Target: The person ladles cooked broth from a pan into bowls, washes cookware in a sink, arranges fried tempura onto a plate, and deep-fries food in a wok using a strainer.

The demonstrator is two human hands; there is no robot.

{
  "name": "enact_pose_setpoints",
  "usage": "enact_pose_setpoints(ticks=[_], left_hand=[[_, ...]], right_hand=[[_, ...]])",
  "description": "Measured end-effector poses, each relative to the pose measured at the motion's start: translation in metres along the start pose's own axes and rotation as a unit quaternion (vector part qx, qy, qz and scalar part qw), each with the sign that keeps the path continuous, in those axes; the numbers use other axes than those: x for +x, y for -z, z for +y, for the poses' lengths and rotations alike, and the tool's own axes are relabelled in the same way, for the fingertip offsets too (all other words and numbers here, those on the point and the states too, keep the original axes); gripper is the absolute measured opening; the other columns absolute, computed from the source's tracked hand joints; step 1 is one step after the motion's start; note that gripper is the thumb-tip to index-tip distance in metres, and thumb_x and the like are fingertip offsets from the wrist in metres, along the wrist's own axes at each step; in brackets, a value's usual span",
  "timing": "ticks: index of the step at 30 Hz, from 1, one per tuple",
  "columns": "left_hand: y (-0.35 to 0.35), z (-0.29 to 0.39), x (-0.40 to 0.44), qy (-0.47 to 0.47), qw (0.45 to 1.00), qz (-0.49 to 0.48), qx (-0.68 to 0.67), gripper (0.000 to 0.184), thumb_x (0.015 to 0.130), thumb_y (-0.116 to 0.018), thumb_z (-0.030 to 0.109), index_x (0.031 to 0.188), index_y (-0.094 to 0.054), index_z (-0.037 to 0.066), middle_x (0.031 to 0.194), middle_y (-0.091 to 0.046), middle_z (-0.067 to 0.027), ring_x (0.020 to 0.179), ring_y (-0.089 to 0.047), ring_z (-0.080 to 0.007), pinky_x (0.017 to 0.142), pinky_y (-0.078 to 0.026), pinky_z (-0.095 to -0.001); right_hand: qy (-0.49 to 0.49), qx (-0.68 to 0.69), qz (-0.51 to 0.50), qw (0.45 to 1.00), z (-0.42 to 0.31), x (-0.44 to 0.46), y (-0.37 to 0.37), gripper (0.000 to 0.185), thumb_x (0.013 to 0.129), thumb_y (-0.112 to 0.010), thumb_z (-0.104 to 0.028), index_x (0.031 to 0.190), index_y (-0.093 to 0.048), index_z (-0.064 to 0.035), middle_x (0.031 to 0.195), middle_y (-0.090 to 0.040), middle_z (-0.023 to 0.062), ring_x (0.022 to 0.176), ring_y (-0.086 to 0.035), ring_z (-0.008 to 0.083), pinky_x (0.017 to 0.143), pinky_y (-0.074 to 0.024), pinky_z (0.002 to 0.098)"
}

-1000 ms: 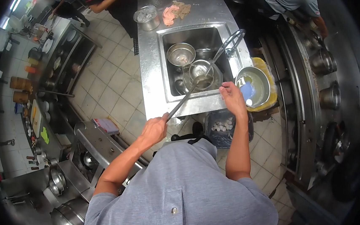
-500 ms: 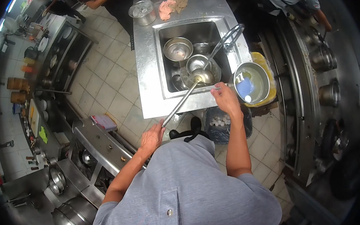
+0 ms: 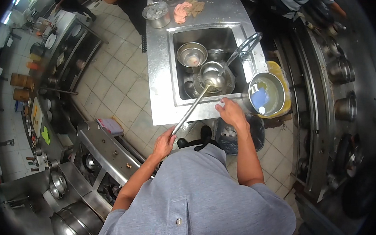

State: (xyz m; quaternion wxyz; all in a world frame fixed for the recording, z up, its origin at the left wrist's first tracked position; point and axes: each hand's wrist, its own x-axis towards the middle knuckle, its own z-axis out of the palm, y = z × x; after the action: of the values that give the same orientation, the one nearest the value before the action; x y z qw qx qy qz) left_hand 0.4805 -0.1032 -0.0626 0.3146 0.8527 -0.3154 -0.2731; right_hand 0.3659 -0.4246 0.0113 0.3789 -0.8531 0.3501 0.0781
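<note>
My left hand is wrapped around the end of a long-handled metal ladle. The ladle's bowl hangs over a metal basin in the sink, below the tap. My right hand hovers by the sink's front edge, fingers loosely bent and apart, with nothing visible in them. A steel bowl sits at the sink's left. Right of my right hand stands a large steel pot with something blue and some liquid inside.
A steel container and pink and brown cloths lie on the counter behind the sink. A black-lined bin stands below. Stove edges flank my left. Other people work at the far left and right.
The ladle's bowl has moved slightly up over the basin, now covering the small bowl seen there before. My right hand has drawn slightly down from the sink's edge. The view has shifted a little.
</note>
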Motion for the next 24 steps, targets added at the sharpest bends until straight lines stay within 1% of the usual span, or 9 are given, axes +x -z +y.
enact_pose_setpoints(ticks=[2,5,9,12,14,18,21,23,24], left_hand=[[-0.003,0.007,0.008,0.025,1.000,-0.012,-0.007,0.042,0.095,-0.061,0.015,0.136,-0.057,0.011,0.111,-0.068,-0.0221,0.095,-0.067,-0.0397,0.082,-0.052,-0.0455],[-0.007,0.013,0.016,0.000,1.000,0.010,0.024,0.042,0.095,-0.063,0.011,0.136,-0.056,0.008,0.103,-0.069,-0.0216,0.084,-0.069,-0.0316,0.077,-0.053,-0.0395],[-0.010,0.009,0.018,-0.003,1.000,0.016,0.014,0.043,0.095,-0.063,0.012,0.137,-0.056,0.009,0.106,-0.069,-0.0209,0.085,-0.069,-0.0319,0.078,-0.053,-0.0394],[-0.003,0.005,0.011,-0.006,1.000,0.008,0.002,0.045,0.094,-0.063,0.013,0.138,-0.056,0.013,0.112,-0.068,-0.0206,0.096,-0.067,-0.0382,0.082,-0.052,-0.0459],[0.000,-0.004,0.000,-0.003,1.000,0.004,0.017,0.044,0.094,-0.063,0.011,0.138,-0.056,0.011,0.106,-0.068,-0.0203,0.084,-0.069,-0.0314,0.078,-0.054,-0.0394],[0.005,-0.014,-0.016,0.016,1.000,-0.013,0.024,0.043,0.095,-0.063,0.011,0.137,-0.056,0.010,0.106,-0.068,-0.0203,0.083,-0.069,-0.0327,0.077,-0.054,-0.0398],[0.005,-0.011,-0.013,-0.001,0.998,-0.021,0.051,0.045,0.095,-0.060,0.016,0.140,-0.053,0.014,0.107,-0.066,-0.0169,0.093,-0.066,-0.0368,0.081,-0.052,-0.0456],[0.005,-0.004,-0.010,0.000,0.996,-0.050,0.070,0.045,0.097,-0.058,0.020,0.142,-0.050,0.015,0.110,-0.066,-0.0171,0.097,-0.065,-0.0379,0.083,-0.052,-0.0464],[0.005,-0.002,-0.009,0.005,0.997,-0.035,0.070,0.045,0.097,-0.058,0.020,0.142,-0.050,0.015,0.110,-0.066,-0.0171,0.097,-0.065,-0.0379,0.083,-0.052,-0.0464]], right_hand=[[-0.003,-0.008,-0.003,1.000,0.000,0.002,-0.002,0.047,0.094,-0.062,-0.031,0.123,-0.059,0.0056,0.117,-0.065,0.0289,0.113,-0.061,0.0435,0.098,-0.0469,0.0490],[0.004,0.000,-0.008,1.000,-0.003,0.004,0.001,0.048,0.094,-0.062,-0.031,0.124,-0.058,0.0059,0.118,-0.065,0.0293,0.114,-0.061,0.0431,0.099,-0.0466,0.0488],[-0.004,-0.014,-0.012,1.000,0.000,0.008,-0.002,0.047,0.094,-0.062,-0.031,0.123,-0.059,0.0064,0.118,-0.065,0.0295,0.114,-0.061,0.0430,0.099,-0.0465,0.0488],[0.012,-0.001,0.002,1.000,0.005,0.011,-0.004,0.046,0.094,-0.062,-0.029,0.122,-0.059,0.0070,0.116,-0.065,0.0294,0.113,-0.061,0.0431,0.098,-0.0465,0.0491],[0.004,0.013,0.005,1.000,0.006,0.015,-0.004,0.045,0.093,-0.063,-0.028,0.121,-0.059,0.0075,0.119,-0.064,0.0301,0.114,-0.060,0.0447,0.098,-0.0464,0.0496],[0.018,-0.006,0.044,0.999,0.012,0.031,-0.015,0.043,0.093,-0.063,-0.026,0.118,-0.060,0.0082,0.120,-0.062,0.0296,0.115,-0.057,0.0465,0.097,-0.0464,0.0508],[0.062,0.015,0.169,0.983,0.042,0.078,-0.060,0.038,0.093,-0.060,-0.023,0.115,-0.061,0.0080,0.119,-0.061,0.0290,0.114,-0.056,0.0464,0.096,-0.0467,0.0511],[0.242,-0.088,0.338,0.905,0.057,0.119,-0.088,0.035,0.095,-0.054,-0.024,0.117,-0.062,0.0026,0.120,-0.062,0.0243,0.116,-0.055,0.0458,0.097,-0.0465,0.0503],[0.258,-0.086,0.336,0.902,0.049,0.124,-0.078,0.035,0.095,-0.054,-0.024,0.117,-0.062,0.0026,0.120,-0.062,0.0243,0.116,-0.055,0.0458,0.097,-0.0465,0.0503]])
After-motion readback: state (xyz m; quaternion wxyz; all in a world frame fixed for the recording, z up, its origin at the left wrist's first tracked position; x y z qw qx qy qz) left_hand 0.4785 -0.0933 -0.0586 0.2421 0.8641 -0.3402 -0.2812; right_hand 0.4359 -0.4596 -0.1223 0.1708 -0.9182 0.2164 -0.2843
